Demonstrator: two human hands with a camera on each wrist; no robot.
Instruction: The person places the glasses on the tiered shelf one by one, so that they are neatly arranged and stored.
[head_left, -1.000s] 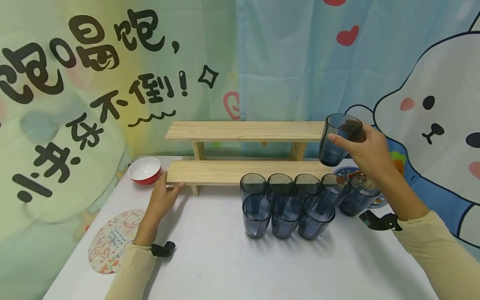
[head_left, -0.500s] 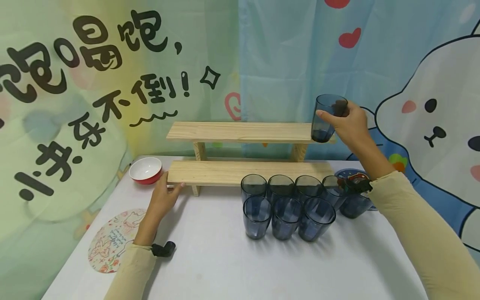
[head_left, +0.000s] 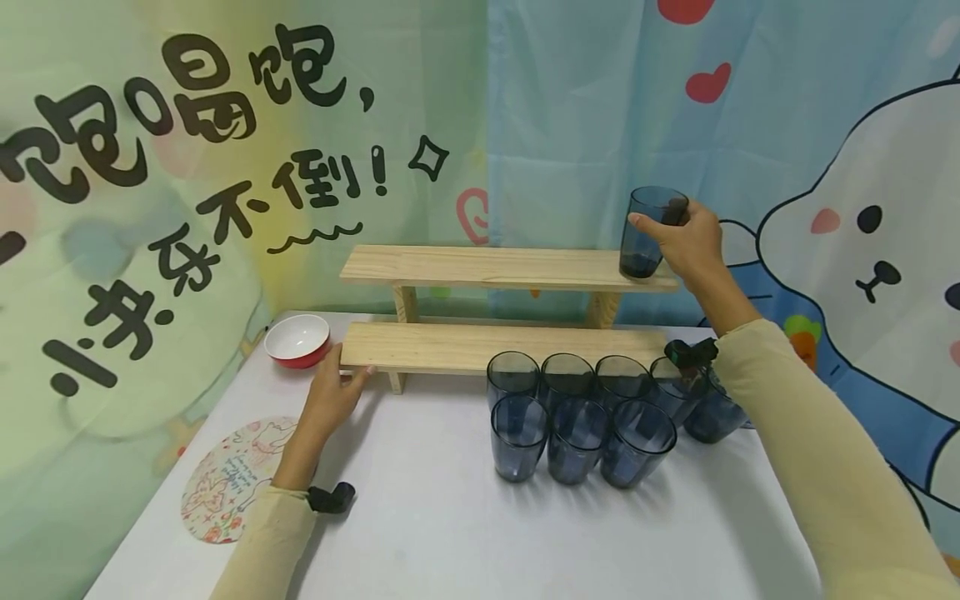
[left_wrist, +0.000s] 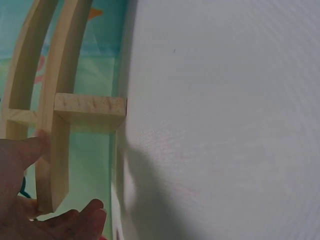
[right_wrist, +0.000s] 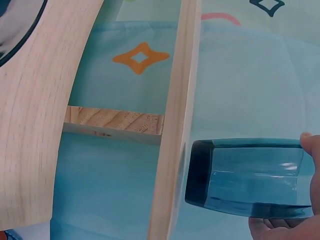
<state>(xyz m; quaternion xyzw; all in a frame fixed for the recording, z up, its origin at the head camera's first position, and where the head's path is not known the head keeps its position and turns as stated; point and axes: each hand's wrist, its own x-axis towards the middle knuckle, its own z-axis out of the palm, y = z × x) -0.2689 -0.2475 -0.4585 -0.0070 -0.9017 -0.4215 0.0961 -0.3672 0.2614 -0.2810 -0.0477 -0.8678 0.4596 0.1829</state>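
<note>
Near its rim, my right hand (head_left: 693, 242) grips a blue glass (head_left: 642, 242) upright at the right end of the upper wooden shelf (head_left: 480, 267). In the right wrist view the glass (right_wrist: 250, 177) has its base beside the shelf edge (right_wrist: 175, 120); whether they touch I cannot tell. My left hand (head_left: 330, 396) holds the left end of the lower shelf (head_left: 450, 346), thumb on the front edge; the left wrist view shows that hand (left_wrist: 30, 195) at the board's end (left_wrist: 50, 185). Several blue glasses (head_left: 517, 442) stand upright in two rows before the lower shelf.
A red bowl with a white inside (head_left: 297, 340) sits left of the shelves. On the left of the white table (head_left: 450, 533) lies a round patterned mat (head_left: 225, 483). A printed curtain (head_left: 555, 125) hangs behind.
The right hand has carried its glass left and up from beside the shelf's right end, then slightly lower onto or just over the upper board. The left hand stays at the lower shelf.
</note>
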